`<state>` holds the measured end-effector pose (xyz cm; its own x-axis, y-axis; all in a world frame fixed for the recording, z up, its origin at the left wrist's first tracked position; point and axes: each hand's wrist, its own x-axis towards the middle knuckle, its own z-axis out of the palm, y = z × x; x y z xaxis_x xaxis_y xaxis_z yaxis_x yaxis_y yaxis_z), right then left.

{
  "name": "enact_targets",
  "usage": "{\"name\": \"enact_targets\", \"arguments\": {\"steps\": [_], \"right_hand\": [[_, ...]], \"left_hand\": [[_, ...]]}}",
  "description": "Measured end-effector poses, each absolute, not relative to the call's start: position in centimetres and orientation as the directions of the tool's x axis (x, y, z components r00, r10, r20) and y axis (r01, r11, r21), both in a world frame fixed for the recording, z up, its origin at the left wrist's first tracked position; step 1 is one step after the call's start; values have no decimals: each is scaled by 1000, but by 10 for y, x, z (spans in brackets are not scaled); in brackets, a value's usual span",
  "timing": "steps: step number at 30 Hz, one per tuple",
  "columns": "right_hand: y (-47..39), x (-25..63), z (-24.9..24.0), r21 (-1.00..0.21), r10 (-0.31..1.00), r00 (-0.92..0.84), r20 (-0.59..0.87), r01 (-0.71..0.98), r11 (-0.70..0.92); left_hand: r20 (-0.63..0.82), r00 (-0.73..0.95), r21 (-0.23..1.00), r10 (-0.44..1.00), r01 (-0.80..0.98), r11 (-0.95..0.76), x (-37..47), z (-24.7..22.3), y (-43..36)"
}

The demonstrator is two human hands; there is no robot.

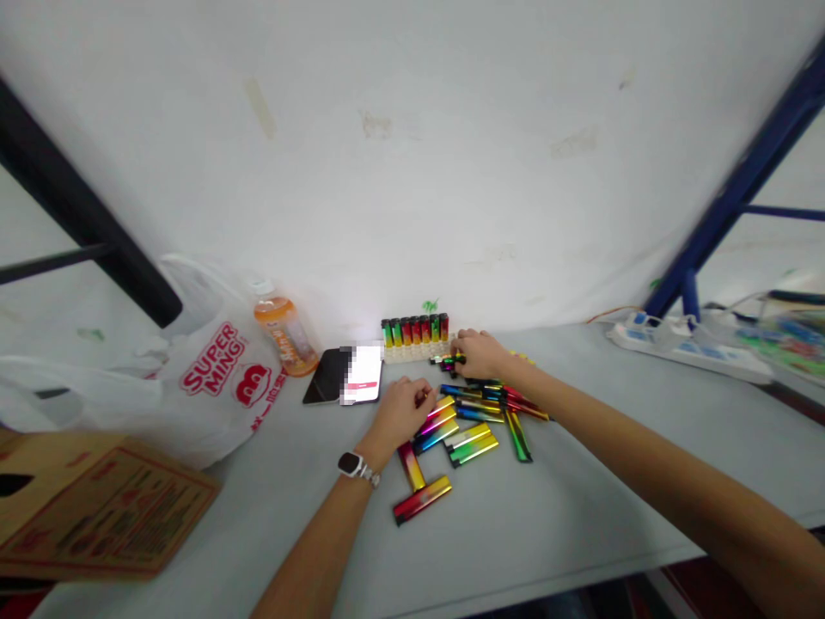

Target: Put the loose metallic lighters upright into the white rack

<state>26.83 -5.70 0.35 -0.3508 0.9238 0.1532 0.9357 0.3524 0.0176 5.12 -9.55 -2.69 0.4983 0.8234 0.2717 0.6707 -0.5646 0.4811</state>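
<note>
Left hand (405, 407) curled by lighters (475, 450); right hand (478, 352) too — hands' grip unclear.

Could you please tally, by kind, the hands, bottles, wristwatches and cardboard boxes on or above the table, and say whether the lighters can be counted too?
Hands: 2 (left hand, right hand)
Bottle: 1
Wristwatch: 1
Cardboard box: 1
Total: 5
Lighters: several, left out of the total; overlaps and the hands prevent an exact count.
</note>
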Motion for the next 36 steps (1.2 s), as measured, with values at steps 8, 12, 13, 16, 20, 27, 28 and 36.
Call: {"name": "enact_targets", "arguments": {"steps": [8, 12, 13, 16, 20, 27, 28, 36], "right_hand": [[-52, 271, 9, -71, 795, -494, 351, 833, 549], [-74, 261, 7, -462, 767, -204, 608, 695, 551], [-81, 256, 6, -577, 779, -97, 619, 617, 535], [-97, 238, -1, -834, 827, 180, 533, 278, 477], [-109, 219, -9, -921, 931, 189, 311, -180, 344], [-119, 217, -17, -900, 999, 34, 18, -434, 31], [-120, 218, -18, -899, 1000, 10, -4, -438, 1], [-128, 220, -22, -928, 1000, 25, -2, -373, 7]], "left_hand": [[281, 498, 480, 820, 667, -570, 51, -26, -96], [280, 494, 485, 823, 667, -566, 52, -25, -97], [281, 494, 485, 823, 667, -566, 52, -25, -97], [283, 493, 472, 823, 675, -567, 52, -25, -97], [270, 492, 464, 828, 687, -560, 53, -26, -96], [265, 497, 452, 826, 693, -562, 54, -26, -94], [262, 495, 450, 829, 697, -558, 54, -26, -95], [260, 489, 458, 833, 697, -552, 56, -22, -97]]}}
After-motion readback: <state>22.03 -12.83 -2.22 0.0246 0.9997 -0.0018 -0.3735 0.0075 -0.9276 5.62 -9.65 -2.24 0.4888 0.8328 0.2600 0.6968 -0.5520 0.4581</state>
